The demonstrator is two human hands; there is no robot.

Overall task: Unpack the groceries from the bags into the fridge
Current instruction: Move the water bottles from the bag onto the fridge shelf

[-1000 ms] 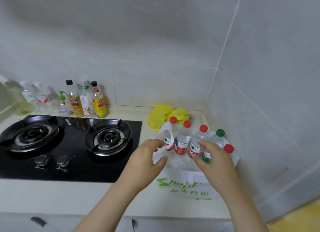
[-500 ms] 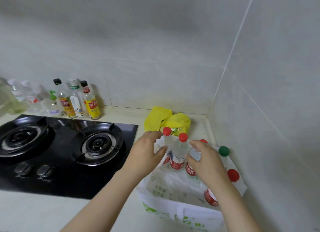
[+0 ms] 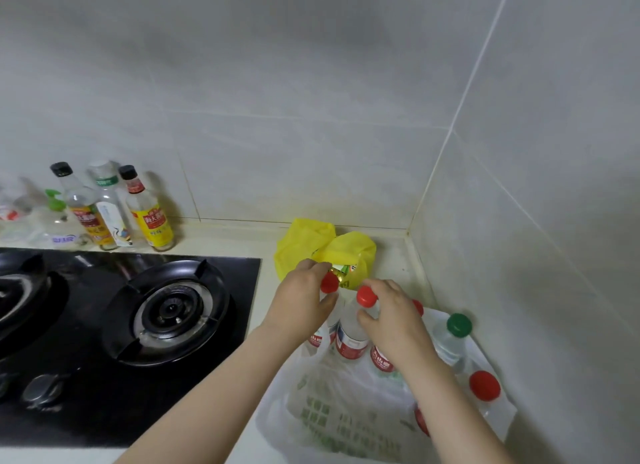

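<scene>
Pale tiled wall (image 3: 311,82) at the back and on the right, meeting in a corner. Below it a cream tabletop (image 3: 228,240), with a black gas hob (image 3: 86,411) set into it on the left, one burner whole and another cut off by the edge.

In the right corner, a white bag (image 3: 346,415) of thin plastic with green print, mouth wide open, close against the right wall. Behind it, by the back wall, a crumpled yellow bag (image 3: 304,242), something green and gold showing at its opening. Along the back wall behind the hob, a row of sauce bottles (image 3: 149,217), upright, well apart from both bags.

Inside the white bag, clear water bottles, all upright: a first bottle (image 3: 317,339) at the left, a second bottle (image 3: 349,342) just beside it, a third bottle (image 3: 381,361) mostly hidden under the right wrist, a green-capped bottle (image 3: 450,339) nearer the right wall, and one more red cap (image 3: 485,385) at the near right.

Left hand (image 3: 301,304) at the top of the first bottle: grip clamped, fingers curled over the red cap, thumb below it at the neck. Right hand (image 3: 394,325) on the second bottle: grip pinched on the neck just under its red cap, thumb in front, forefinger behind. Lower halves of both held bottles inside the white bag.
</scene>
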